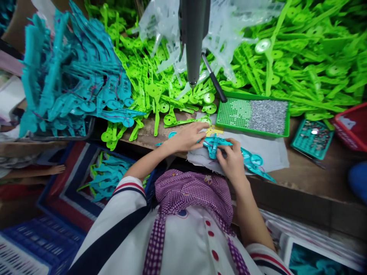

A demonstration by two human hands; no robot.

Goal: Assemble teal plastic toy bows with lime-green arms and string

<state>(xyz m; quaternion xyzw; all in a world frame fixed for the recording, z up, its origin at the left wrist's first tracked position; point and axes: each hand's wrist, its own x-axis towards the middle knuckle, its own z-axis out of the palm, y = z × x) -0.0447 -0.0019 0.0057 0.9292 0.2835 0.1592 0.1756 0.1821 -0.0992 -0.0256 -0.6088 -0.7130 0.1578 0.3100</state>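
Note:
A teal plastic part [213, 148], with a raised crosspiece, lies on a white cloth [275, 149] at the table's front edge. My right hand [232, 157] grips its right side between thumb and fingers. My left hand [189, 137] has its fingers curled at the part's left end; the fingertips are partly hidden. Another teal piece with a round end [254, 159] rests beside my right hand, a thin pink wire near it. Just behind the part lies a small yellow shape [214, 130]. The tip of a dark grey powered screwdriver [193, 61] hangs above and behind my hands.
A green tray [252, 131] holds small silvery pieces. Bright green plastic parts [309, 76] heap across the back, with clear plastic parts [169, 23] among them. A black-handled tool [215, 82] leans there. Teal parts [77, 72] pile at left; a small teal tray [312, 138] sits right.

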